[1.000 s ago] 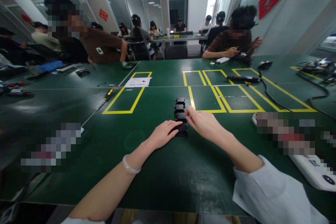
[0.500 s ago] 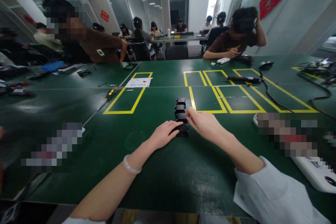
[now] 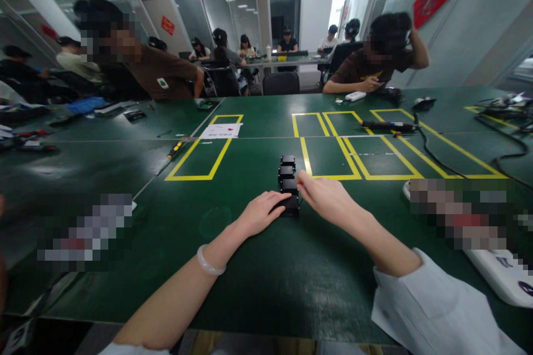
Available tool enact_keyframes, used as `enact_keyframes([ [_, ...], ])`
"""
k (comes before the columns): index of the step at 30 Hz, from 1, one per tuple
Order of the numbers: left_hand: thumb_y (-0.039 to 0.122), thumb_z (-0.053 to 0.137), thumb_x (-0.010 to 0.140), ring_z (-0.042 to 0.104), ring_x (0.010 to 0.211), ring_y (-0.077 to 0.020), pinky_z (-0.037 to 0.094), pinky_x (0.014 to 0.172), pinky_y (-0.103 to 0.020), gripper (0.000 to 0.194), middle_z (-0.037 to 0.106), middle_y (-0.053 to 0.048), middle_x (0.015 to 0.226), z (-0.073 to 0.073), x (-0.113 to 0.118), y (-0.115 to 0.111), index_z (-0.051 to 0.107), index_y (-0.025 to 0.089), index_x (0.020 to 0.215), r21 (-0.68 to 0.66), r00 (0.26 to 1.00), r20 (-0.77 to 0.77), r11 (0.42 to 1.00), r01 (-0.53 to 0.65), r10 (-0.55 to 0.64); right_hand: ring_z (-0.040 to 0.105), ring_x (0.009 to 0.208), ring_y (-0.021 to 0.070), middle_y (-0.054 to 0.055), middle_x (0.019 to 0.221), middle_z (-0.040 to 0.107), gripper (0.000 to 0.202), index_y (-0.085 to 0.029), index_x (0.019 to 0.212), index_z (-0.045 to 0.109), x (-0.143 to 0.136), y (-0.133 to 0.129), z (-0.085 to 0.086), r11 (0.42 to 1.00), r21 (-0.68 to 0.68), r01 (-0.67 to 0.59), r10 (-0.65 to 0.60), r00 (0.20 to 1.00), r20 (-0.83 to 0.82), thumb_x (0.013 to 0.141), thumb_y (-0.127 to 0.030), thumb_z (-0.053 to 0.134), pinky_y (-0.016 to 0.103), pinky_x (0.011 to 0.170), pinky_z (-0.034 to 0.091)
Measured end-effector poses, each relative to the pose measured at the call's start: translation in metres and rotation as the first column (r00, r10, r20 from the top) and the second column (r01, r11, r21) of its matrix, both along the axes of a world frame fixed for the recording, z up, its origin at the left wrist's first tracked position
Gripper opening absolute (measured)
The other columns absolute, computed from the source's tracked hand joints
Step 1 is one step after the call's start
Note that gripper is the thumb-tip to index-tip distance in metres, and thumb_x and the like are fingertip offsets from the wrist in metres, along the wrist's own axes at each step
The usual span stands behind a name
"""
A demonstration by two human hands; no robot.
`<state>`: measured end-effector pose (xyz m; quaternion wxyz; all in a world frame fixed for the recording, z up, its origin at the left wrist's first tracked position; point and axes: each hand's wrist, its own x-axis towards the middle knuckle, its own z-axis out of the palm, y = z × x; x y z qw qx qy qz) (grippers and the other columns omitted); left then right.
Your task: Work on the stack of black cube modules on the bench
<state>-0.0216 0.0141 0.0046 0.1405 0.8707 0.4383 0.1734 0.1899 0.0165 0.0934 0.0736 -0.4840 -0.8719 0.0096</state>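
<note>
Several small black box-shaped blocks [image 3: 287, 171] stand in a row on the green table, running away from me. My left hand [image 3: 263, 213] reaches in from the left and steadies the nearest black block [image 3: 292, 206], its fingers over the top and the thumb along the near left side. On the right of the row, my right hand [image 3: 325, 194] is closed in a pinch close beside the second-nearest block [image 3: 288, 186]. Whatever lies between those fingertips is hidden or too small to make out.
Yellow tape outlines [image 3: 195, 178] mark the green table [image 3: 250, 277]. A yellow-black screwdriver [image 3: 175, 148] and a paper sheet [image 3: 220, 131] lie ahead left. Farther right is a black pen-shaped tool [image 3: 387, 126] with a cable. A white device [image 3: 495, 266] is near my right arm. People sit opposite.
The view has shifted very slightly. Both hands keep their places at the row of black blocks, with no visible change in grip.
</note>
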Motion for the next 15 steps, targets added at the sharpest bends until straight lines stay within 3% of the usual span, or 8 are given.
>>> enact_keyframes([
  [15,0.035,0.036,0.098,0.052,0.106,-0.0193,0.041,0.095,-0.035,0.039,0.056,-0.004,0.120,0.0022,0.0011,-0.0004,0.042,0.028,0.135,0.001,1.000,-0.011,1.000,0.001,-0.001,0.062,0.067,0.0163,0.004,0.078,0.067,0.024,-0.020,0.102,0.045,0.0009,0.0006,-0.0015,1.000,-0.019,-0.015,0.014,1.000,-0.023,0.098,-0.034,0.026,0.024,0.052,0.024],
])
